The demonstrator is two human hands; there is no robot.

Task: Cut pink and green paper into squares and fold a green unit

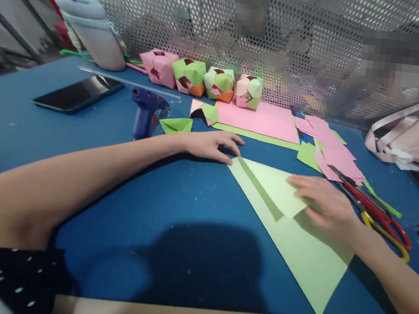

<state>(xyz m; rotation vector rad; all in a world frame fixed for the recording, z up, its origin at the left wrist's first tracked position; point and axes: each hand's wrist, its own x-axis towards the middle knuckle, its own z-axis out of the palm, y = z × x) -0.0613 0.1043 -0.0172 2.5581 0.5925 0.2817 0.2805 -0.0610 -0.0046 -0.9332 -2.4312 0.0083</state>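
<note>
A sheet of light green paper [308, 247] lies on the blue table with its upper part folded over, the flap casting a narrow shadow along the sheet. At the sheet's upper left corner rests my left hand [211, 144], fingers apart, with the thumb and fingertips touching that corner. My right hand [326, 204] has its fingers curled on the folded flap, thumb near the flap's lower edge. Behind my left hand are a green folded paper piece [177, 125] and a pink-and-green folded piece [204, 112].
Several folded paper balls [190, 76] line the perforated metal screen. Left are a blue glue gun [144, 112], a phone [79, 94] and a bottle [92, 25]. Stacked pink sheets [260, 120], cut pieces [335, 150], red scissors [376, 204] and a bag [417, 136] stand right.
</note>
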